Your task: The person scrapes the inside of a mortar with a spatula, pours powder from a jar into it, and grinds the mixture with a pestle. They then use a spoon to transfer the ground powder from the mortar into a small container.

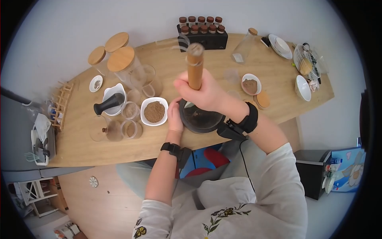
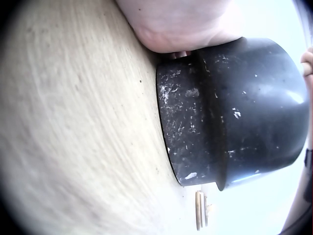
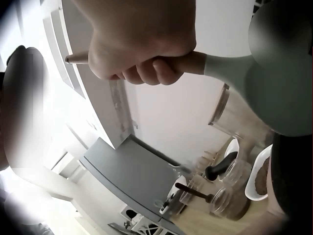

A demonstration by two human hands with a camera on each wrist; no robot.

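A black bowl (image 1: 201,119) stands at the table's near edge; its scuffed side (image 2: 230,112) fills the left wrist view. My left hand (image 1: 175,116) rests against the bowl's left side, and its heel (image 2: 186,22) shows low by the base. Above the bowl, my right hand (image 1: 205,91) grips a wooden handle (image 1: 195,69) that points up. The right wrist view shows my right hand (image 3: 142,39) curled round this handle, which runs into a pale green head (image 3: 279,93). The head view hides the green head behind the hand.
Left of the bowl are a white bowl of brown powder (image 1: 154,112), glass jars (image 1: 131,129) and a black pestle (image 1: 109,103) in a white dish. A powder bowl (image 1: 250,84) stands right. Behind are a spice rack (image 1: 205,40) and a glass bottle (image 1: 243,47).
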